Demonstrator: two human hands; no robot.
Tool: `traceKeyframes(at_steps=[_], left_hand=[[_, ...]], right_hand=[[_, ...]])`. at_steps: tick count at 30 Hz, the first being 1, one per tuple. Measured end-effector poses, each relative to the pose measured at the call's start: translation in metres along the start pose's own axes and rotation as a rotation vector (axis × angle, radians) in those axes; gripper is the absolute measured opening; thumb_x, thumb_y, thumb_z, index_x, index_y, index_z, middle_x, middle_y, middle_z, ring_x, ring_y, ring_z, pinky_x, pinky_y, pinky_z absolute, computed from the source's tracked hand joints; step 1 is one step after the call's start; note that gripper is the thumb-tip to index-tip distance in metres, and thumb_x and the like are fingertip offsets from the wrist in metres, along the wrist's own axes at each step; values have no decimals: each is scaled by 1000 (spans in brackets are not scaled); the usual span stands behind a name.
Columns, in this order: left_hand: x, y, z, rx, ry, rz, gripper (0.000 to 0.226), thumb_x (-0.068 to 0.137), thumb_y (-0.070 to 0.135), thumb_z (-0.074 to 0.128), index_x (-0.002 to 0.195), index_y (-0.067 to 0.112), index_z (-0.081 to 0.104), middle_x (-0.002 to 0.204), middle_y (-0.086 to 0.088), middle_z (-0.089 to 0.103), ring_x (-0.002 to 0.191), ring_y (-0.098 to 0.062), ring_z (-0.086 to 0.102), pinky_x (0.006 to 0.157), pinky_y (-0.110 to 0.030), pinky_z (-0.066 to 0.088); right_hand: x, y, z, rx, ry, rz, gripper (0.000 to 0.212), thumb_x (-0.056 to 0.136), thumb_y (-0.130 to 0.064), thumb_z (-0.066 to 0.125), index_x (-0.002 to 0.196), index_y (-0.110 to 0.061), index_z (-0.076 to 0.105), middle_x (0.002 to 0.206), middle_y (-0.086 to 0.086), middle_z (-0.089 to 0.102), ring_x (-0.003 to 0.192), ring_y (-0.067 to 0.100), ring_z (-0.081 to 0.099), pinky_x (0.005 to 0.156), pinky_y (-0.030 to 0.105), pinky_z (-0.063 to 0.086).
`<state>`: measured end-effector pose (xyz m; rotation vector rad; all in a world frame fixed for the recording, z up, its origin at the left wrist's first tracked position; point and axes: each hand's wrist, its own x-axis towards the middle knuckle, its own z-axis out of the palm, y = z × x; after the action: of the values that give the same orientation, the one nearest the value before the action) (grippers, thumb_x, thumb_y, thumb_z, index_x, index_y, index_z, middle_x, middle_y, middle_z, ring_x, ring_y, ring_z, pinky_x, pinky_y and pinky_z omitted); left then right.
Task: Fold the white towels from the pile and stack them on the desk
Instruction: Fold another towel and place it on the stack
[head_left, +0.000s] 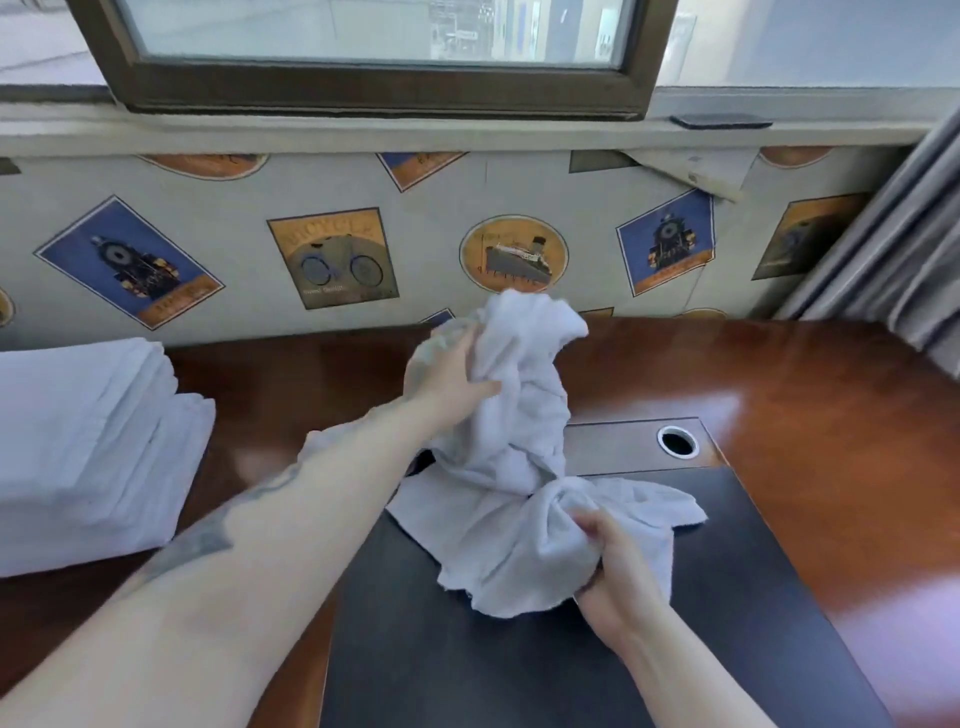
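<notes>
A crumpled white towel (511, 447) hangs bunched above the middle of the desk (810, 395), its lower part resting on the black desk pad (467, 654). My left hand (447, 371) grips the towel's upper part, held up near the wall. Nearer to me, my right hand (615, 564) clutches a lower bunch of the same towel just above the pad. A stack of folded white towels (88, 447) sits at the desk's left edge.
A cable hole with a metal ring (678, 441) lies in a grey panel right of the towel. Wallpaper with picture labels (332, 260) backs the desk, a window frame (384, 98) above it. Grey curtains (904, 260) hang at the right.
</notes>
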<state>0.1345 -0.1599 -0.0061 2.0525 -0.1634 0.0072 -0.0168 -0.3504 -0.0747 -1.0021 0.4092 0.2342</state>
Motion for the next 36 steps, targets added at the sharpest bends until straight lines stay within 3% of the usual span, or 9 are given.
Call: traceKeyframes(at_steps=[3, 6, 10, 14, 19, 23, 28, 31, 36], left_hand=[[-53, -44, 36, 142, -496, -243, 39, 89, 20, 69, 127, 18, 60, 129, 0, 60, 121, -18, 53, 90, -15, 47], [-94, -56, 50, 4, -389, -360, 27, 95, 24, 59, 119, 15, 64, 121, 2, 65, 113, -12, 57, 89, -19, 49], [-139, -40, 60, -530, -449, -579, 42, 90, 42, 55, 125, 20, 64, 120, -6, 68, 113, -25, 61, 88, -34, 45], [-158, -22, 43, -552, -238, -423, 51, 71, 22, 74, 121, 13, 64, 115, -9, 71, 112, -31, 64, 96, -42, 49], [-166, 10, 12, -187, -278, -256, 46, 60, 19, 67, 105, 8, 65, 93, -7, 70, 86, -19, 63, 79, -39, 50], [-177, 51, 4, 24, -475, -87, 40, 61, 19, 66, 93, -4, 60, 76, -2, 59, 73, -11, 54, 65, -28, 40], [-196, 79, 6, 112, -323, -41, 29, 62, 7, 66, 88, 18, 64, 74, 10, 62, 68, -3, 55, 62, -22, 44], [-210, 87, 22, 175, -294, -44, 35, 60, 16, 67, 94, 10, 59, 81, -5, 61, 71, -10, 53, 63, -30, 43], [-240, 80, 13, 331, -279, -143, 38, 58, 36, 83, 83, 28, 56, 76, 9, 61, 67, -6, 54, 60, -19, 40]], right_hand=[[4, 1, 7, -7, -15, -14, 19, 88, -10, 60, 85, -16, 78, 97, 8, 76, 94, 20, 72, 84, 37, 58], [6, 9, 7, -18, -86, 57, 28, 91, -19, 60, 116, -5, 62, 118, 15, 69, 114, 28, 64, 103, 46, 45], [-4, 18, 15, -124, -184, 31, 13, 87, -5, 63, 99, -8, 62, 100, 12, 69, 92, 21, 69, 71, 28, 55], [-22, 11, 17, -677, -352, -74, 47, 72, 8, 57, 106, -22, 69, 98, -7, 74, 96, 10, 68, 80, 24, 52], [-28, -18, -4, -1089, -108, -599, 76, 69, -1, 60, 134, -37, 48, 133, -29, 48, 123, -5, 41, 98, 18, 36], [-39, -31, -13, -1082, -461, -381, 38, 74, -12, 72, 107, -27, 60, 103, -5, 64, 95, 10, 57, 84, 44, 51], [-55, -64, -27, -958, -655, -325, 41, 59, -24, 82, 88, -13, 53, 83, -5, 54, 79, 8, 50, 71, 28, 40], [-67, -75, -20, -868, -846, -120, 46, 63, -16, 81, 102, -16, 56, 97, -4, 63, 93, 11, 59, 81, 28, 46], [-75, -102, -34, -964, -937, -70, 38, 73, -16, 73, 109, -12, 59, 99, 0, 65, 93, 12, 62, 81, 23, 48]])
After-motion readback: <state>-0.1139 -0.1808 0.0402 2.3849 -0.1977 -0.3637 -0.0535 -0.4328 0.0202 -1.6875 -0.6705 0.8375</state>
